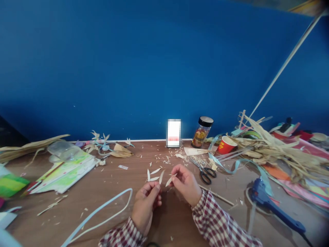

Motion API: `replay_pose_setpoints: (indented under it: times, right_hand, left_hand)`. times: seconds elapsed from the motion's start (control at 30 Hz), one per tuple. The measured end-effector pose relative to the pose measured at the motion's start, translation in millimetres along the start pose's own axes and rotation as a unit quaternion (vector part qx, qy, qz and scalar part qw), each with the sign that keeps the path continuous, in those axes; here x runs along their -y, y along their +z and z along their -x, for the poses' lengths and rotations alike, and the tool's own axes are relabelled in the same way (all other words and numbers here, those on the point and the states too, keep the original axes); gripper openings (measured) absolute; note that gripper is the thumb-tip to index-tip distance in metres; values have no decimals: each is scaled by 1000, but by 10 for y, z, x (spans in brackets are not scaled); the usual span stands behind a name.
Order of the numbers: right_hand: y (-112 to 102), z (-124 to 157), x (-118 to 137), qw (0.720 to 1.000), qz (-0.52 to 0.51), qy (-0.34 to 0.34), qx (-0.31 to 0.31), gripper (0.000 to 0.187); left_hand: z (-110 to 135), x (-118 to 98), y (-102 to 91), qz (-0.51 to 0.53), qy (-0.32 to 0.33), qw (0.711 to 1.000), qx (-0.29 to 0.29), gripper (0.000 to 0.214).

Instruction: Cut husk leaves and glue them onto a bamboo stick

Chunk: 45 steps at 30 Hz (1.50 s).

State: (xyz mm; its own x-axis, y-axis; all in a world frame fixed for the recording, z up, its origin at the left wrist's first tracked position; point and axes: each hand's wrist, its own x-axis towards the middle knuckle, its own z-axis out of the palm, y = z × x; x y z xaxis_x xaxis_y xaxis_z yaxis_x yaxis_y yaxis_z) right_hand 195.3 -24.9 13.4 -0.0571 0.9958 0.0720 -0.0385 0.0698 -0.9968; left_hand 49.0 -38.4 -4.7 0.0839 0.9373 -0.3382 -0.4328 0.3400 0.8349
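Observation:
My left hand pinches a slim, pale, petal-shaped piece upright between thumb and fingers; it looks like cut corn husk. Close beside it, my right hand has another pale petal-shaped piece between thumb and forefinger, its tip pointing down to the left. The two pieces are apart. Just beyond my left hand, several similar loose petals lie on the brown table. Black-handled scissors rest right of my right hand, near a heap of thin pale clippings.
At right are a blue hot glue gun, a red paper cup and piled dry husks. A black-lidded jar and a lit screen stand by the blue wall. A painted sheet and white-blue cord lie left.

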Motion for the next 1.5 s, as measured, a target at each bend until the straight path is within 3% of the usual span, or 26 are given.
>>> replay_pose_setpoints:
  times: [0.17, 0.3, 0.4, 0.6, 0.93, 1.23, 1.37, 1.5]
  right_hand:
    - [-53, -36, 17, 999, -19, -26, -14, 8]
    - [-110, -1, 91, 987, 151, -47, -17, 11]
    - [-131, 20, 134, 972, 232, -32, 22, 16]
    - [-148, -3, 130, 988, 136, 6, 78, 16]
    - [-192, 7, 140, 972, 221, -22, 75, 11]
    - [-159, 23, 171, 957, 279, -50, 63, 10]
    - [-125, 32, 166, 967, 245, -50, 49, 10]
    - [-115, 18, 118, 986, 169, 6, 1, 14]
  left_hand:
    - [-26, -6, 13, 76, -22, 997, 2, 27]
    - [9, 29, 35, 63, -21, 997, 26, 24]
    - [39, 53, 40, 27, -21, 999, 41, 22]
    - [32, 83, 30, -50, -9, 997, 58, 21]
    - [68, 131, 44, -144, 19, 986, 81, 21]
    - [81, 121, 48, -156, 14, 985, 77, 22]
    - [86, 87, 60, -138, 7, 988, 73, 23]
    - [62, 50, 58, -72, -27, 996, 51, 22]
